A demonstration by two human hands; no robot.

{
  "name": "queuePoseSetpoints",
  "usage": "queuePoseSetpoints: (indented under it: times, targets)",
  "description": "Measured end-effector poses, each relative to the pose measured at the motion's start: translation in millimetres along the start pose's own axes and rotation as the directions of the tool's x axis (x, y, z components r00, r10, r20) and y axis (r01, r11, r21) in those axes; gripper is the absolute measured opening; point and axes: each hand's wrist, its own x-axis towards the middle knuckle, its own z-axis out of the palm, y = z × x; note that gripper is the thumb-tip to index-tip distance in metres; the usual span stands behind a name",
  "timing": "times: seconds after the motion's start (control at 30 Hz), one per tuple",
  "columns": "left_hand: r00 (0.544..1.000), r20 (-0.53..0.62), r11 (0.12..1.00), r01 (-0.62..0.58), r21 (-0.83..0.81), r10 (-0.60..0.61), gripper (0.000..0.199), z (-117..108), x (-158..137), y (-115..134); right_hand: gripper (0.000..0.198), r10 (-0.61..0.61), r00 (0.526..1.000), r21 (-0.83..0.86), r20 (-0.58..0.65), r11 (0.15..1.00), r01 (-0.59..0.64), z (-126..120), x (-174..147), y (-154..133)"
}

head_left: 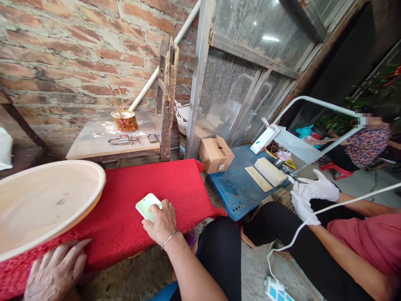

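My right hand point(163, 223), with a bracelet at the wrist, is closed on a flat pale green, phone-like slab point(145, 205) with rounded corners. Thumb and fingers lie over its near right part; its exact kind is unclear. The slab is low over or on a red cloth point(150, 177) covering a bench or table. At the lower left, my left hand point(58, 269) lies palm down on the cloth's near edge, fingers stretched out and holding nothing visible. Beyond it stands a wide, pale round basin point(102, 177), with a few small dark bits inside.
A small cardboard box point(216, 154) and a stack of pale paper strips point(270, 171) sit on a blue plastic table point(232, 192). A co-worker's white-gloved hands point(308, 194) are at right, near a white cable point(300, 228). Padlocks point(119, 140) lie by an incense tin point(125, 121).
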Motion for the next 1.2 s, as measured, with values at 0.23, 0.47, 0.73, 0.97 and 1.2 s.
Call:
queuePoseSetpoints:
  times: [0.23, 0.47, 0.73, 0.97, 1.2]
  targets:
    - [0.995, -0.020, 0.988, 0.094, -0.123, -0.098, 0.036, -14, 8, 9, 0.040, -0.015, 1.000, -0.013, -0.003, 1.000, 0.015, 0, 0, 0]
    - [0.993, 0.015, 0.968, 0.114, -0.224, -0.114, 0.033, -5, 0, 3, 0.039, -0.019, 1.000, -0.031, -0.010, 0.999, 0.019, 1, 1, 0]
    - [0.996, -0.046, 0.981, 0.070, -0.179, -0.079, 0.024, -14, 7, 12, 0.040, -0.014, 1.000, -0.043, -0.017, 0.999, 0.013, 2, 0, 0]
    - [0.997, -0.068, 0.992, 0.031, -0.123, -0.040, 0.032, -14, 13, 17, 0.039, -0.025, 0.996, -0.056, -0.089, 0.998, 0.020, 6, 3, 4]
    - [0.997, -0.032, 0.993, 0.070, -0.098, -0.073, 0.027, -26, 17, 32, 0.015, -0.027, 0.988, -0.063, -0.150, 0.998, 0.018, 5, 2, 9]
